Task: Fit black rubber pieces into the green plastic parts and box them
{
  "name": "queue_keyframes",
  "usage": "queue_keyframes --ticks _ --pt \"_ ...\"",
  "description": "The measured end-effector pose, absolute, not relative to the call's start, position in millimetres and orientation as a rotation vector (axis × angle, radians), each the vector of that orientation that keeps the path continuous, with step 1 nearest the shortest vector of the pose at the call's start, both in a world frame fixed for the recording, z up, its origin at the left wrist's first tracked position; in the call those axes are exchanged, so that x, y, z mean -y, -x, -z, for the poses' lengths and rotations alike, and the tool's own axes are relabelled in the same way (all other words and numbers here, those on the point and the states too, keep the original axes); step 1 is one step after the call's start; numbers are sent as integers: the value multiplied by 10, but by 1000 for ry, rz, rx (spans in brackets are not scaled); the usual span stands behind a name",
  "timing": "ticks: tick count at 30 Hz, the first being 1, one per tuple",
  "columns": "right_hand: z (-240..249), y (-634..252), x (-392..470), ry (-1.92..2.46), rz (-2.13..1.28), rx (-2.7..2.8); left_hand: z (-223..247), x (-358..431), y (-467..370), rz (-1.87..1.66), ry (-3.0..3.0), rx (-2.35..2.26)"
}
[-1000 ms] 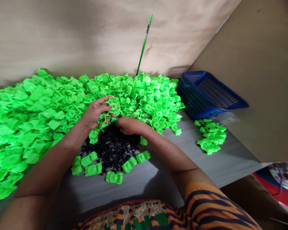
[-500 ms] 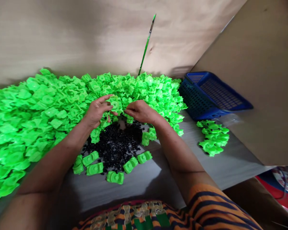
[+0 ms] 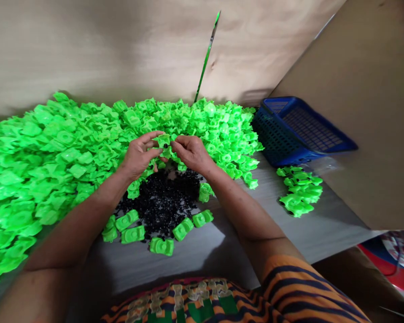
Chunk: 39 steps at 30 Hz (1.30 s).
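Note:
My left hand point(image 3: 136, 154) grips a light green plastic toy car body point(image 3: 164, 140), its hollow side facing me, above the pile of black wheel axles point(image 3: 161, 202). Against that body sits a black wheel axle point(image 3: 165, 146), its round end showing. The thumb and forefinger of my right hand point(image 3: 191, 152) are pinched at the axle, touching the body's right side. Another green piece point(image 3: 151, 169) shows beneath my left fingers, partly hidden; whether it is held too I cannot tell. Several car bodies point(image 3: 161, 246) lie around the black pile.
A large heap of green car bodies point(image 3: 70, 157) spreads along the back and left. Behind it a thin green-stained stick point(image 3: 205, 60) leans on the wooden wall. At the right stand a blue basket point(image 3: 283, 134) and a small group of green cars point(image 3: 301, 190) with black parts.
My right hand has risen from near the black pile to the car body, bringing a black wheel axle against it. My left hand has shifted slightly right with the body.

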State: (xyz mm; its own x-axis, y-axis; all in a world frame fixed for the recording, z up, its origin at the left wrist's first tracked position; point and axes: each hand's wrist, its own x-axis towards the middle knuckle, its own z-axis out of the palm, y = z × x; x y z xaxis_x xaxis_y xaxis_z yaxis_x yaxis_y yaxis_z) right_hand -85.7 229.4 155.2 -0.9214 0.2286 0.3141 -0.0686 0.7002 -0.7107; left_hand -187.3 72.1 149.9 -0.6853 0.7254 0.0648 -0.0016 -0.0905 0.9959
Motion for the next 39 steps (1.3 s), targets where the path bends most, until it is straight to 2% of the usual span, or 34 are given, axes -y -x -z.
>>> queue_keyframes --ticks 7,11,25,39 --pt "-1486 881 -2179 229 -671 2549 -1499 -751 1817 -1834 -770 -1684" --pt "-1459 860 -2150 187 -561 2541 -1492 -753 1809 -1847 -767 -1693" --pt "-1532 828 -2048 346 -462 2619 -1453 -747 1820 -1824 -811 -1663" --pt "-1446 837 -2102 193 -524 2516 -1417 -725 1853 -1864 -797 -1649"
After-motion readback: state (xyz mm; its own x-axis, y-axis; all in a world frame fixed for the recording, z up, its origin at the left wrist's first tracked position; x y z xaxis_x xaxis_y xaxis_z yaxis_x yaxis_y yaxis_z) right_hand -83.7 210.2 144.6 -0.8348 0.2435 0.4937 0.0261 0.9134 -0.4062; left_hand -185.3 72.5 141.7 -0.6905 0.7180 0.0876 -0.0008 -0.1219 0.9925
